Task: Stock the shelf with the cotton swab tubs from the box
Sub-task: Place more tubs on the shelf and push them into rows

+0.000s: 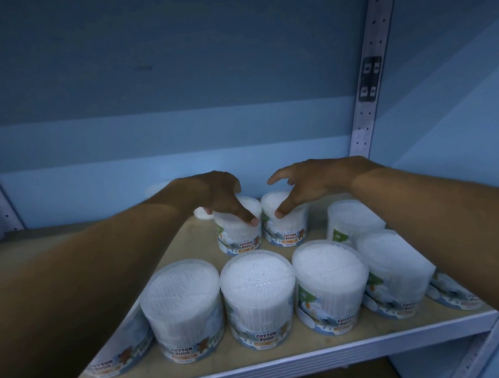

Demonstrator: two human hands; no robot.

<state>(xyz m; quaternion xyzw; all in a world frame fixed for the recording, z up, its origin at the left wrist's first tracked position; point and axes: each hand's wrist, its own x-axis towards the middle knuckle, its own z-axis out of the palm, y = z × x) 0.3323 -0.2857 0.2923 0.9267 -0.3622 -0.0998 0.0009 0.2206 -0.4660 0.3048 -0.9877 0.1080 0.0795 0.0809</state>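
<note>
Both grips rest on back-row tubs, past the front row (259,298) along the shelf edge (261,369): left hand (212,194) clasps one tub (238,225) with thumb curled over its lid; right hand (306,183) spreads loosely over the neighbouring tub (286,218). Forearms reaching over could topple front tubs off the shelf, or shoving could jam the touching pair.

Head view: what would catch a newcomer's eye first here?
Two bare forearms reach in from both sides and meet at the back of the shelf. The left hand grips the lid of one rear tub; the right hand is over the tub beside it, thumb on its lid. Nearer the camera, a front row of white tubs labelled COTTON BUDS lines the shelf edge.
</note>
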